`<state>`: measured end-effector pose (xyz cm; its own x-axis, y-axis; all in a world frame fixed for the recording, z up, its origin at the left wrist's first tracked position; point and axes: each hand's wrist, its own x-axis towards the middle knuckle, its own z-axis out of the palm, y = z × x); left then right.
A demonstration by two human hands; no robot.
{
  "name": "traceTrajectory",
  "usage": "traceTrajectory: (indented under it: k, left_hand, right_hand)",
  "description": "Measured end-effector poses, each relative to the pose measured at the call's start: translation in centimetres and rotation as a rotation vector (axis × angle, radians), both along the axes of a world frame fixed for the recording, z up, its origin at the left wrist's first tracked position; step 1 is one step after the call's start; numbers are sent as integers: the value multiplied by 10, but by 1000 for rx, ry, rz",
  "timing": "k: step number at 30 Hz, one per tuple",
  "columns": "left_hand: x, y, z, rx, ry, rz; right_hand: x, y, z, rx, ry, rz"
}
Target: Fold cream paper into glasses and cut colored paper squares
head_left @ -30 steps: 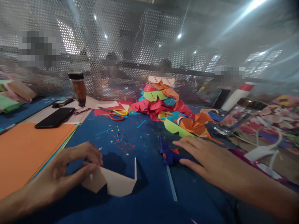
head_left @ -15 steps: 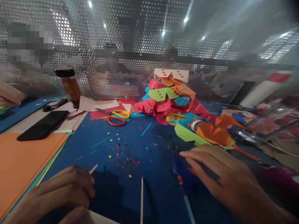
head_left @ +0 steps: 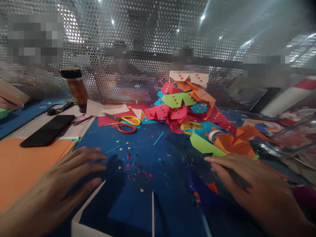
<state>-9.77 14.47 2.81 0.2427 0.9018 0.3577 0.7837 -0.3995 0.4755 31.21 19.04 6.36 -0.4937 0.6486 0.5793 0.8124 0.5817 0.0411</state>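
Note:
My left hand [head_left: 71, 184] is open above the blue table, fingers spread and holding nothing. Just below its thumb a folded white paper piece [head_left: 90, 232] stands on edge, partly cut off by the bottom of the view. A thin white pointed strip [head_left: 153, 215] is to the right of it. My right hand [head_left: 249, 187] hovers at the right with fingers stretched forward and thumb apart, nothing visible in it. Beside it lies a dark blue glue gun [head_left: 201, 189] with a pale glue stick [head_left: 206, 225] at its rear. Part of a small orange scrap [head_left: 212, 187] shows between them.
Red-and-yellow scissors [head_left: 127, 123] lie on coloured paper. A heap of folded, dotted paper pieces [head_left: 185, 98] stands at the back. At left are a phone [head_left: 48, 130], orange sheets [head_left: 27, 171] and a dark-lidded jar [head_left: 75, 90]. Tiny scraps dot the table [head_left: 153, 164].
My left hand has let go of the white paper, spread its fingers and risen slightly. My right hand stays in much the same pose; the view has shifted a little.

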Motion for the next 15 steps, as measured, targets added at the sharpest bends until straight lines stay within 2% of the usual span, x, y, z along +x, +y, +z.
traceTrajectory:
  k: [3, 7, 11, 15]
  left_hand:
    - [-3, 25, 3, 11, 172, -36]
    - [-3, 45, -5, -7, 289, -74]
    - [-2, 50, -15, 28, 382, -70]
    - [-2, 48, -16, 25, 426, -74]
  right_hand:
    - [2, -3, 1, 12, 10, 3]
    - [8, -3, 0, 40, -26, -15]
    - [14, 2, -3, 115, -80, 65]
    - [18, 4, -3, 149, -100, 156]
